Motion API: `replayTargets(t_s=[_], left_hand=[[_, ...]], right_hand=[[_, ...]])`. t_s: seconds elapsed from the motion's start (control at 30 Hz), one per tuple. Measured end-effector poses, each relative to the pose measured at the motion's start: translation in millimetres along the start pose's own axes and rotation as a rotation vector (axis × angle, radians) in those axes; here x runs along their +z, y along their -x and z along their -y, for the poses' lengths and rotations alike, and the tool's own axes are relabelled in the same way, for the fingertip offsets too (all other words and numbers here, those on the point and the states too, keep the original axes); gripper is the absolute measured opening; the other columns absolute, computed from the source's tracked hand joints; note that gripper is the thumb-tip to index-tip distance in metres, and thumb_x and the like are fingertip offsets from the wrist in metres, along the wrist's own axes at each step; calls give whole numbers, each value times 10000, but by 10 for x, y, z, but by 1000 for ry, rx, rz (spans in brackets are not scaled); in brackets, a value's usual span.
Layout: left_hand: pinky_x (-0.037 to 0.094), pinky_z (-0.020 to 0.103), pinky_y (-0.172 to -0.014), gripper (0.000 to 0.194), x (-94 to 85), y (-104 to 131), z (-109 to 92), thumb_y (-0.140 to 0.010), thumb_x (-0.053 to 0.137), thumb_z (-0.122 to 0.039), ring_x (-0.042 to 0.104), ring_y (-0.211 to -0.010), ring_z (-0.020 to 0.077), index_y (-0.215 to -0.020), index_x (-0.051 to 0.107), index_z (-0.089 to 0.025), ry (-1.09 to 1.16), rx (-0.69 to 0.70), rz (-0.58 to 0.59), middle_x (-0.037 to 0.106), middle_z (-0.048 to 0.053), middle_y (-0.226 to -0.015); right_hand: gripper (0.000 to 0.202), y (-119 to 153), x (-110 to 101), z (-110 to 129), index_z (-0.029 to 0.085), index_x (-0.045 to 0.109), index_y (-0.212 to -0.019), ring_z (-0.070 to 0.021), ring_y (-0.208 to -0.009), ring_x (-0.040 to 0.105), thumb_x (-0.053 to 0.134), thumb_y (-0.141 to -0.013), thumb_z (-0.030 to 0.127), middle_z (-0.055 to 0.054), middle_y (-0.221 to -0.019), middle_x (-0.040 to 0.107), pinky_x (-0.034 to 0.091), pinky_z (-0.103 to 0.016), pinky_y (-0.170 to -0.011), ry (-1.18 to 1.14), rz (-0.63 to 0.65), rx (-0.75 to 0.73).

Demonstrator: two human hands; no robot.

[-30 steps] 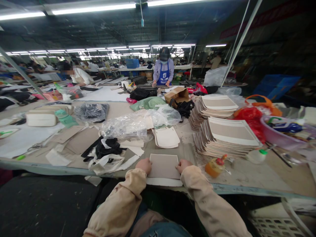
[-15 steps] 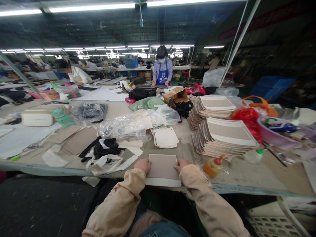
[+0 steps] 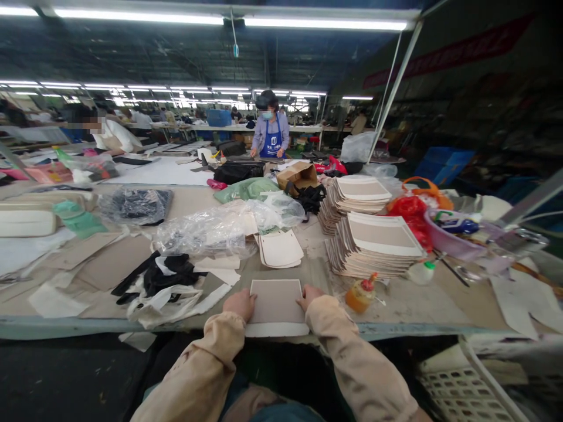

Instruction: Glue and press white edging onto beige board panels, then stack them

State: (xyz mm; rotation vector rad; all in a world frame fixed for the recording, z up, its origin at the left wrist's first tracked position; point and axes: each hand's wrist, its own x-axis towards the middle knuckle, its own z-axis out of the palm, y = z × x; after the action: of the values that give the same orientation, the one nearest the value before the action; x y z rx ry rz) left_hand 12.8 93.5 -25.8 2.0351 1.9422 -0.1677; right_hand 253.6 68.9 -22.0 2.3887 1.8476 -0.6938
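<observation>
A flat taupe panel with pale edges (image 3: 277, 302) lies at the table's front edge, its broad white strip nearest me. My left hand (image 3: 241, 305) grips its left side, fingers curled at the edge. On the opposite side, my right hand (image 3: 309, 295) pinches the right edge. Just beyond the panel sits a small pile of white pieces with rounded corners (image 3: 280, 248). To the right stand tall stacks of similar panels (image 3: 380, 237). A glue bottle with a red cap (image 3: 361, 293) is right of my right hand.
Black and white fabric scraps (image 3: 171, 281) lie left of my hands, below crumpled clear plastic (image 3: 206, 225). A lilac basin (image 3: 457, 237) and a small green-capped bottle (image 3: 422, 272) are at the right. A co-worker in a blue apron (image 3: 271, 138) stands across the table.
The whole view has shifted, so the table's contents appear further left. Both hands keep their hold on the panel's sides, and the panel stays at the table's front edge.
</observation>
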Motion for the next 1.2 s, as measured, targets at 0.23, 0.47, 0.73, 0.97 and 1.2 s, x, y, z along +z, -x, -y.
replayTargets(t_s=[0.23, 0.47, 0.73, 0.97, 1.2], left_hand=[[475, 377, -690, 356, -24, 73, 3, -902, 335, -435, 647, -848, 279, -1038, 493, -147, -48, 18, -61, 660, 121, -891], [457, 331, -735, 279, 39, 159, -15, -937, 281, -310, 605, -920, 226, -1061, 503, -194, -114, 151, -108, 561, 102, -1048], [446, 325, -720, 292, 95, 168, -31, -907, 294, -176, 586, -881, 212, -1126, 483, -213, -158, 174, -105, 499, 104, -1038], [432, 354, -761, 434, 134, 215, -20, -869, 333, -138, 548, -921, 233, -1286, 391, -245, -186, 197, -113, 471, 114, -1070], [428, 374, -766, 483, 143, 263, -39, -868, 318, -164, 510, -951, 253, -1343, 341, -249, -198, 177, -106, 449, 134, -1097]], right_hand=[[229, 33, -4, 8, 233, 603, -927, -265, -857, 623, 624, -769, 397, -72, -885, 662, 432, -315, -665, -23, -9, -8], [248, 47, -20, 25, 214, 603, -941, -258, -853, 619, 633, -767, 389, -83, -888, 661, 418, -303, -669, -20, -5, -8], [211, 31, 12, 5, 222, 592, -884, -226, -829, 613, 626, -770, 396, -51, -849, 652, 401, -274, -651, -17, -19, -8], [202, 36, 39, -13, 211, 589, -893, -221, -823, 608, 609, -791, 384, -55, -853, 654, 386, -276, -638, -24, -30, -27], [191, 37, 63, -25, 222, 576, -896, -229, -832, 614, 601, -803, 386, -53, -860, 667, 380, -278, -631, -36, -31, -25]])
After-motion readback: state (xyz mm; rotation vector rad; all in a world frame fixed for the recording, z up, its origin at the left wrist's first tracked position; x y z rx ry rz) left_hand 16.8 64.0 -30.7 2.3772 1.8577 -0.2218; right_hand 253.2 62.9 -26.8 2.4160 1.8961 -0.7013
